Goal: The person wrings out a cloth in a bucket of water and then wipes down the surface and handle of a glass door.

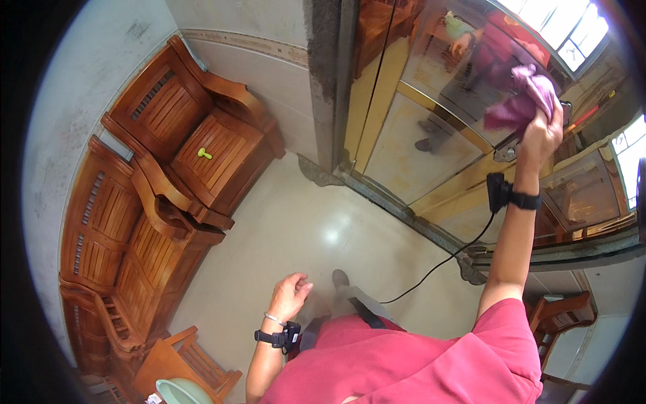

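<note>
My right hand is raised at the upper right and grips a purple cloth. The cloth lies against or just in front of a glossy, reflective door panel; whether it touches cannot be told. Below the cloth a metal door lock plate shows beside my forearm. My left hand hangs low in front of my body, fingers loosely curled, with nothing in it. Both wrists wear black straps with small devices, and a cable runs from the right one.
Wooden armchair and wooden bench stand along the left wall. A yellow-green object lies on the armchair seat. At lower left, a pale green basin is by a wooden stool. A stone sill edges the doorway.
</note>
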Motion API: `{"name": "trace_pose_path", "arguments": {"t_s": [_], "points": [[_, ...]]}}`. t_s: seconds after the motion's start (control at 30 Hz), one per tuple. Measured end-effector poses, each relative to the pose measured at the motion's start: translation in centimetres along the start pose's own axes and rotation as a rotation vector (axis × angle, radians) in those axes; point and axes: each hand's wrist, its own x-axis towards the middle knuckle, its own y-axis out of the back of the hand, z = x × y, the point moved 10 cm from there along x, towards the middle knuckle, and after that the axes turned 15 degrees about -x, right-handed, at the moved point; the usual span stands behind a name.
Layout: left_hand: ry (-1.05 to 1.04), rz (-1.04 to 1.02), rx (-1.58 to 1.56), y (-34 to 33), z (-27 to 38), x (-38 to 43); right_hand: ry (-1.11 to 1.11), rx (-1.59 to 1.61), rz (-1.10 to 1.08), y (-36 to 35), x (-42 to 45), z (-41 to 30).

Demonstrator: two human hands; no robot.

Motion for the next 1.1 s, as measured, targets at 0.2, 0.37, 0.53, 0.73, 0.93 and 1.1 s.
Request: {"name": "trace_pose_path", "arguments": {"t_s": [0.2, 0.37, 0.53, 0.73, 0.93, 1.1], "points": [[0.031, 0.062, -0.041, 2.0, -0.5, 1.6, 0.609, -0.731, 0.03, -11.9, -0.5, -4.4], [0.088, 0.04, -0.039, 2.4, -1.6, 2.7, 0.854, -0.811, -0.337, -21.0, -10.4, 1.4], [0.071, 0.075, 0.016, 2.6, -1.6, 3.1, 0.974, -0.568, -0.579, -24.2, -19.5, 1.8], [0.063, 0.1, -0.095, 2.7, -0.8, 3.8, 0.933, -0.341, -0.259, -25.8, -9.3, -7.2], [0.036, 0.088, -0.082, 3.3, 1.7, 7.5, 1.046, -0.61, -0.039, -32.1, -4.5, -11.7], [-0.073, 0.063, -0.117, 5.8, 2.1, 12.2, 1.037, -0.695, -0.663, -36.8, -15.6, -2.6]]}}
